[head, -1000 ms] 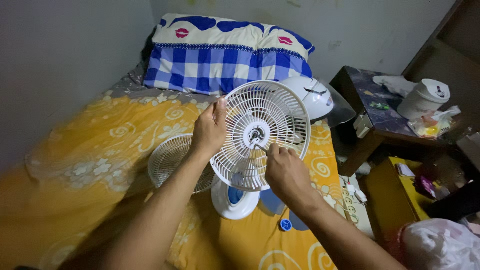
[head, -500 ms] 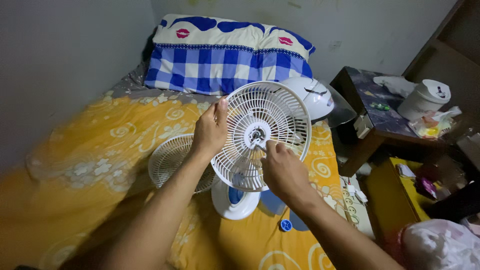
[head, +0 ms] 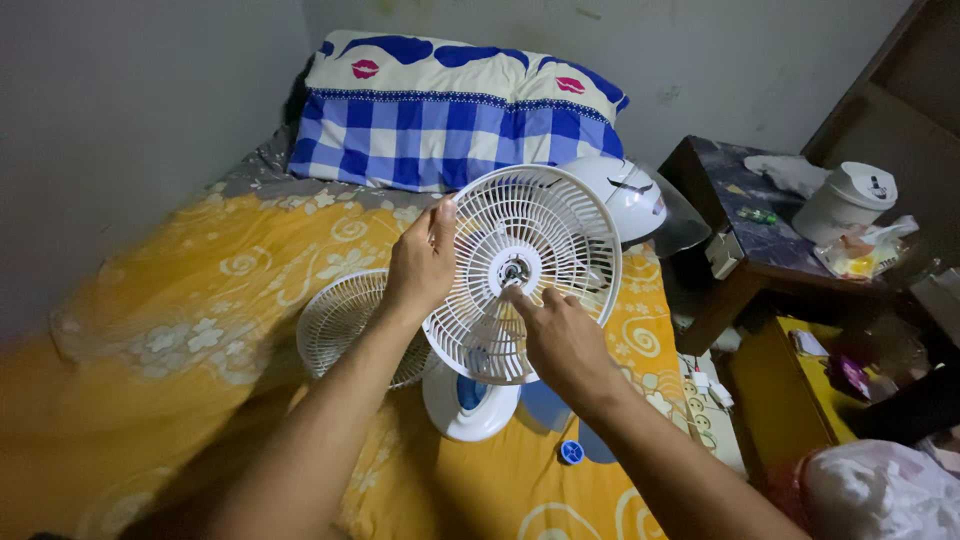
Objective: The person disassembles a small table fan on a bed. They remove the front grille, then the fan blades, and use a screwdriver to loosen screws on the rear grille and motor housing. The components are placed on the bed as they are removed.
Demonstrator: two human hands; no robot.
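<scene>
A small white table fan stands on the bed with its round rear grille (head: 545, 225) facing me and its white and blue base (head: 468, 398) on the yellow sheet. My left hand (head: 420, 262) grips the grille's left rim. My right hand (head: 561, 335) is at the grille's centre, its fingertips pinched at the metal motor shaft (head: 514, 270); whether they hold a small tool there I cannot tell. The detached front grille (head: 345, 320) lies flat to the left, partly hidden behind my left forearm. A blue fan blade (head: 548, 405) lies behind my right wrist.
A small blue round cap (head: 570, 451) lies on the sheet near the base. A blue checked pillow (head: 455, 110) leans at the wall, with a white helmet (head: 628, 190) beside it. A dark side table (head: 760, 225) with a white tub stands right; a power strip (head: 705, 395) lies below.
My right hand has shifted up and left, bringing its fingertips right onto the shaft at the grille's centre. My left hand and the fan have stayed in place.
</scene>
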